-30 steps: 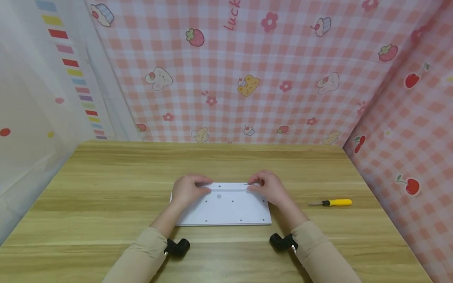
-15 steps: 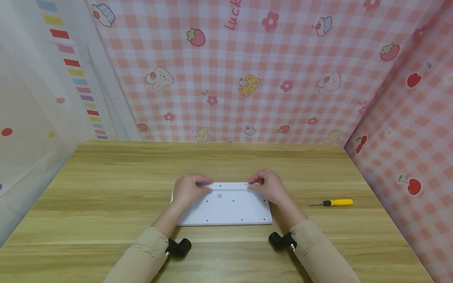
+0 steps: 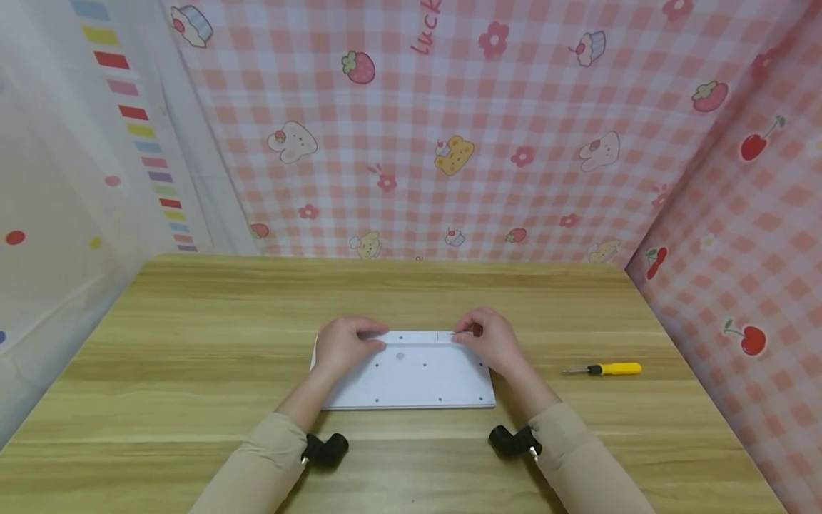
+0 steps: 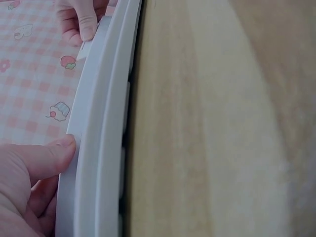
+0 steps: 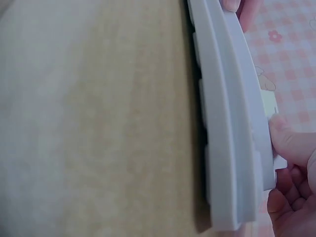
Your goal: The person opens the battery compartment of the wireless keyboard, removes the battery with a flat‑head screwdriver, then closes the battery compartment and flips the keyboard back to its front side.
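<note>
A white keyboard [image 3: 411,382] lies face down on the wooden table, its underside dotted with several small dark holes. Key edges show beneath it in both wrist views. My left hand [image 3: 343,346] grips the raised far ridge [image 4: 94,98] near its left part, thumb on the near side. Toward the ridge's right end, my right hand [image 3: 491,339] pinches a small white cover [image 5: 269,104], which stands out from the ridge in the right wrist view. The right fingers hide part of this cover.
A screwdriver [image 3: 615,368] with a yellow handle lies on the wooden table [image 3: 225,300], right of the keyboard. Behind the table hangs a pink checked cloth [image 3: 398,128]. Black wrist cameras sit on both sleeves.
My right hand has shifted slightly to the right along the ridge, and a thin line of the cover's seam now shows left of its fingertips. The left hand keeps its hold.
</note>
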`<state>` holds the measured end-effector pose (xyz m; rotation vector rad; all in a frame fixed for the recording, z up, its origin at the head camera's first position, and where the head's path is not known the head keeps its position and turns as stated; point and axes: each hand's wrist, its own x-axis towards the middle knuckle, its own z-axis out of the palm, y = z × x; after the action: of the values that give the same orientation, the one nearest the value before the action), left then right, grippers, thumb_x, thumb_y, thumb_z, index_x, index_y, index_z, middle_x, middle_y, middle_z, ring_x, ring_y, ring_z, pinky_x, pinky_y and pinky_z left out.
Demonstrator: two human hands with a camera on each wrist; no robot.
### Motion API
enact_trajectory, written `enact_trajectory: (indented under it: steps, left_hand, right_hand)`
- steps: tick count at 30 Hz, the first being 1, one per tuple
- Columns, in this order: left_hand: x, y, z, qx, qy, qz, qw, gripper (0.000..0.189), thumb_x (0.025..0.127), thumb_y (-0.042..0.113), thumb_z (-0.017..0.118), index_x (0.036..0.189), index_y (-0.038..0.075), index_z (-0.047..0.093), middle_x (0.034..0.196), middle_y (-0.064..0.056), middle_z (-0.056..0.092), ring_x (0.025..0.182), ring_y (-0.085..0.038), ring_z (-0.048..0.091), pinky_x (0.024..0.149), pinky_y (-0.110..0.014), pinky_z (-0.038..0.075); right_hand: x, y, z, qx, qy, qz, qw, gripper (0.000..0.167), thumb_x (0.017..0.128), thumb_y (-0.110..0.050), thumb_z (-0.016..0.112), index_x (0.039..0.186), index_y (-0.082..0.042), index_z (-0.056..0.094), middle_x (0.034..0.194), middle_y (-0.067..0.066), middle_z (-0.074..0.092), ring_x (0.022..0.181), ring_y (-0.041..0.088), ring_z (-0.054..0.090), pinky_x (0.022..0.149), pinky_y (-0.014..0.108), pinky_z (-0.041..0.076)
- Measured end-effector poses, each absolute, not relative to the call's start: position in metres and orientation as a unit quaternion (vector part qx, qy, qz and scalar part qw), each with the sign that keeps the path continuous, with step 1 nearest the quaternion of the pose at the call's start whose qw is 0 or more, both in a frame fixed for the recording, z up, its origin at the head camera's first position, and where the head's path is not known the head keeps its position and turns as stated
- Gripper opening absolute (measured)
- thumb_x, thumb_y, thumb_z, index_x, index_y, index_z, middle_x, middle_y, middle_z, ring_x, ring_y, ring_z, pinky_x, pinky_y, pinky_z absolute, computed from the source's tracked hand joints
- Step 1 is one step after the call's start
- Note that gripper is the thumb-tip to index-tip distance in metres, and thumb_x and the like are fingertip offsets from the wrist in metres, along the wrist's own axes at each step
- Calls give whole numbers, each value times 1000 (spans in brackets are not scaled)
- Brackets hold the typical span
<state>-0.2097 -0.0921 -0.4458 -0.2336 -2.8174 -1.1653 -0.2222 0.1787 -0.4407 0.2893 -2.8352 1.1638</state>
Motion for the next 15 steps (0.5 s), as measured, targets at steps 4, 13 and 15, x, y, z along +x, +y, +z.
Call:
enact_trajectory:
  steps: [4, 13, 15]
  left_hand:
    - [-209, -92, -445, -77, -920, -381, 43, 22, 79, 21, 84, 101, 20, 80, 111, -2, 73, 110, -25, 65, 106, -48, 38]
    - [-209, -92, -445, -78, -920, -382, 38, 23, 79, 20, 83, 101, 20, 79, 113, -2, 73, 112, -26, 64, 109, -51, 33]
    - [-209, -92, -444, -78, -920, -384, 36, 23, 79, 20, 83, 101, 20, 79, 113, -2, 73, 112, -26, 64, 109, -51, 33]
  right_hand:
    - [-223, 182, -443, 118, -916, 382, 35, 8, 85, -8, 78, 85, -9, 70, 83, 2, 59, 78, 19, 50, 70, 31, 43]
    - [-228, 198, -437, 134, -893, 430, -11, 5, 88, -8, 75, 90, -8, 71, 85, 2, 64, 80, 21, 54, 69, 28, 47]
    - [-230, 204, -434, 121, -885, 450, -20, 5, 89, -8, 74, 93, -7, 71, 86, 3, 64, 79, 21, 54, 68, 28, 47]
